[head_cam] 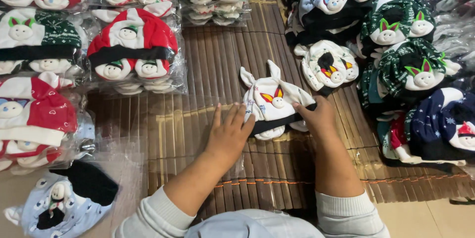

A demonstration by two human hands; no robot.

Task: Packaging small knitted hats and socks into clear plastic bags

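So what I'm seeing from the head cam: dead centre of the frame there's a small white baby hat [271, 100] lying flat on the brown bamboo mat [208, 70]. It's got two floppy pointed ears sticking up at the top, a little round stuffed face on the front with red and yellow points above it, a faint scattered print on the fabric, and a black band along the bottom edge. It looks like it's sitting on top of at least one more hat of the same kind, since extra white bits poke out underneath.

The left hand [228, 134] is flat and open, fingers spread, palm down, fingertips touching the hat's left edge. The right hand [316, 114] is on the hat's right side, fingers curled onto the black band, pinching it as far as I can tell.

Upper left of the frame has bagged stacks of red and white hats [132, 50]. The right side has a loose pile of green and navy hats [410, 65]. Lower left shows a light blue hat [59, 203] in a clear bag.
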